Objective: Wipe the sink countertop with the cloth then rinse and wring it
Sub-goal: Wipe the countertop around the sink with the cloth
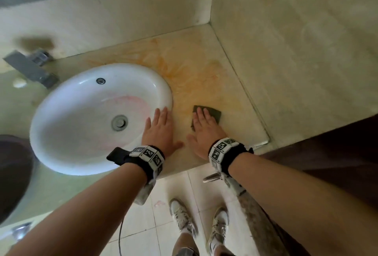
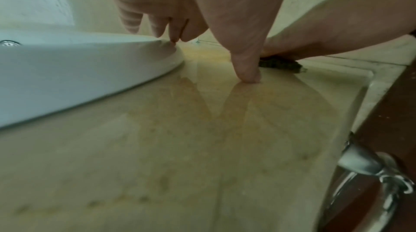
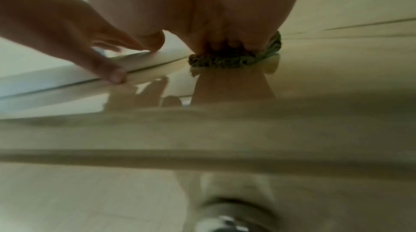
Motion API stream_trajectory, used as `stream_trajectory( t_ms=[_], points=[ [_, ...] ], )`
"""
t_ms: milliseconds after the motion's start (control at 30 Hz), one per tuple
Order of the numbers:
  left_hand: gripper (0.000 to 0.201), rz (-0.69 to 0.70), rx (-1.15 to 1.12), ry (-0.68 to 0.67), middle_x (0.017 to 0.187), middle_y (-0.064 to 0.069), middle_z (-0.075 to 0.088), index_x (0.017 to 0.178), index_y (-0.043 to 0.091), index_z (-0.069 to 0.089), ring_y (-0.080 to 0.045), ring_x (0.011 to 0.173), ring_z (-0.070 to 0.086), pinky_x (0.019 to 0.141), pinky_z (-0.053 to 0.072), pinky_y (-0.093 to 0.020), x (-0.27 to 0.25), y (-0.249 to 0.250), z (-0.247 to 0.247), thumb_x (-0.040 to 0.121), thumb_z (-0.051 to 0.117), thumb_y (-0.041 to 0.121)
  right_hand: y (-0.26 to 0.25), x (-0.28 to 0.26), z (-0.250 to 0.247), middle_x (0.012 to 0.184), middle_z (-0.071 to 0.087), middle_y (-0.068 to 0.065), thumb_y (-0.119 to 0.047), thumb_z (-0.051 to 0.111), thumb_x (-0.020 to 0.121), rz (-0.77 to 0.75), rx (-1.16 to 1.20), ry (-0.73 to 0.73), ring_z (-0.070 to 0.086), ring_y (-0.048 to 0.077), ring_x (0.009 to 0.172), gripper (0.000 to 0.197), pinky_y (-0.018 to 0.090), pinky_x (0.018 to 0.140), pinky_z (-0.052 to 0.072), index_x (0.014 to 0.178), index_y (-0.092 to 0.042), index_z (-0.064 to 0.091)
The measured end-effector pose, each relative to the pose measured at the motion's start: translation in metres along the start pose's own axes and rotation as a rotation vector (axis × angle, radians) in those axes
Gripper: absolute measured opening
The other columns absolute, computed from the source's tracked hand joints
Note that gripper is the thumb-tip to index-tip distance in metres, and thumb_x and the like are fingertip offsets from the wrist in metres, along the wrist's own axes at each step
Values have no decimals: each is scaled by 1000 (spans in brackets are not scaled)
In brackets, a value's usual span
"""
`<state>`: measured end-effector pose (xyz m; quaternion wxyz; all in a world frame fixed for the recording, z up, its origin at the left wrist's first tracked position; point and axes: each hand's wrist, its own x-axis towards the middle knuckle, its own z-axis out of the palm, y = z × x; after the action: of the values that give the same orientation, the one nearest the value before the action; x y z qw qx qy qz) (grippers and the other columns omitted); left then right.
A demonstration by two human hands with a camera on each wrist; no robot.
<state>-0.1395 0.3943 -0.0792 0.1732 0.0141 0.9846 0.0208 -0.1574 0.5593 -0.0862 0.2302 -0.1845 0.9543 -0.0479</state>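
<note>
On the countertop, right hand flattens the cloth.

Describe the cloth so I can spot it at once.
Start at the white oval sink basin set in the beige stone countertop. Just right of its rim, on the orange-stained patch, the right hand presses flat on a small dark green textured cloth. It is the only dark thing lying on the counter.
</note>
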Motion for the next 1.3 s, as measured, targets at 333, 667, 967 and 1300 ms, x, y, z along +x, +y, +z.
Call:
stream_trajectory(
  t_ms=[333, 667, 967, 1300],
  points=[
    [120, 93, -98, -31, 161, -6, -11, 153, 8, -6, -23, 149, -5, 121, 9, -38, 9, -13, -6, 74, 69, 59, 54, -42, 12, 159, -18, 12, -48, 21, 97, 157, -54, -65, -14, 27, 148, 73, 39, 122, 1, 152, -11, -9],
    [129, 67, -179, -73, 160, -11, -17, 150, 0, -11, -25, 148, -10, 120, 5, -33, 38, -12, -17, 71, 76, 54, 48, 24, -32, 160, -9, 19, -44, 29, 100, 343, 138, 22, -8, 30, 148, 77, 36, 121, -2, 151, 2, -6],
    [109, 49, -179, -89, 159, -13, -16, 150, -1, -7, -28, 148, -8, 121, 6, -35, 43, -7, -27, 82, 67, 42, -30, 31, -24, 161, -6, 11, -39, 30, 100, -207, -42, -93, -7, 23, 149, 69, 35, 121, -1, 154, -7, 0],
    [129, 66, -74, -132, 158, -16, -19, 150, -1, -11, -30, 147, -12, 119, 1, -34, 43, -8, -30, 71, 75, 55, -16, 60, -52, 161, -12, 10, -28, 29, 100, -194, -174, -154, -9, 22, 149, 67, 30, 118, -5, 153, -6, -6]
  ],
)
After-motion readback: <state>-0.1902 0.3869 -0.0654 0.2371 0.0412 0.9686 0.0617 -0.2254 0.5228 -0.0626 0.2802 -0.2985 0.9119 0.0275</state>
